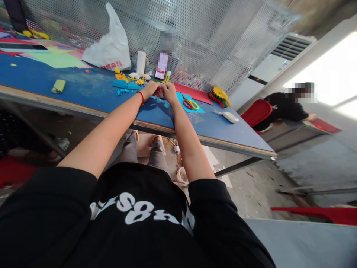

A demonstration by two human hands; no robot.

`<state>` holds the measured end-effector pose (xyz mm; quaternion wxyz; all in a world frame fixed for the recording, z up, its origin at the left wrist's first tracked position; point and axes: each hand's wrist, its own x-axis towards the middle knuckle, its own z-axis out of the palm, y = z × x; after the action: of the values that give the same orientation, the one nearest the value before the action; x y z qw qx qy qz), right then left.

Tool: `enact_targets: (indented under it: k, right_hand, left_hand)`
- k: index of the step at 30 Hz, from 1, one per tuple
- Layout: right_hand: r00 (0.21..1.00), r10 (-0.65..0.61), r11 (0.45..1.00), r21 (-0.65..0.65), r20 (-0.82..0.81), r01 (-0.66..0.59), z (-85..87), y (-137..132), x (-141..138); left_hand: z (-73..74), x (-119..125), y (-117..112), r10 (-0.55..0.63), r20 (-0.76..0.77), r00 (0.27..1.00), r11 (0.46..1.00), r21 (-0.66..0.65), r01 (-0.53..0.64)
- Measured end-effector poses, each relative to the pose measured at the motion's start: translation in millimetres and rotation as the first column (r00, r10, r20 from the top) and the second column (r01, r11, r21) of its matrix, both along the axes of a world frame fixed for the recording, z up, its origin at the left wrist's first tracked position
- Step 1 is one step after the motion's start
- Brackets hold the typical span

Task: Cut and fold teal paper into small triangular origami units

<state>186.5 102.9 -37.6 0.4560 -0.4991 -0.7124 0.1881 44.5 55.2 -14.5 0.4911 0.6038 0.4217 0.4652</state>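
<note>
My left hand [151,89], below a red wrist cord, and my right hand [169,91] meet over the blue table, fingers closed in a pinch. What lies between the fingertips is too small and covered to make out. Light-blue paper scraps [166,105] lie just beneath them. Left of my hands are blue paper strips [125,85] and a heap of small yellow and orange folded pieces [128,77]. Scissors with red and yellow handles [190,104] rest on a blue paper sheet [203,110] to the right. Behind my hands a lit phone [162,65] stands upright.
A white plastic bag [111,50], a white roll [141,62] and coloured paper sheets [60,59] occupy the back left. A green object [58,86] lies near the left front edge. Rightward are red paper [193,93], a yellow-green folded-paper piece [219,96] and a white bottle [230,117]. Another person [287,106] sits beyond.
</note>
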Motion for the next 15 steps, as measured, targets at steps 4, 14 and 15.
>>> enact_targets:
  k: [4, 14, 15]
  right_hand:
    - [0.996, 0.032, 0.998, -0.059, -0.078, -0.037, 1.2, -4, -1]
    - [0.977, 0.086, 0.973, -0.193, -0.194, -0.124, -0.1, -18, -10]
    - [0.976, 0.087, 0.970, -0.207, -0.199, -0.129, -0.4, -19, -11]
  left_hand:
    - [1.5, -3, -1, -0.019, 0.037, 0.999, 1.000, -0.009, 0.019]
    - [-0.9, -6, 3, -0.019, 0.037, 0.999, 0.998, -0.059, 0.021]
    - [-1.6, -6, 4, -0.017, 0.036, 0.999, 0.998, -0.059, 0.019]
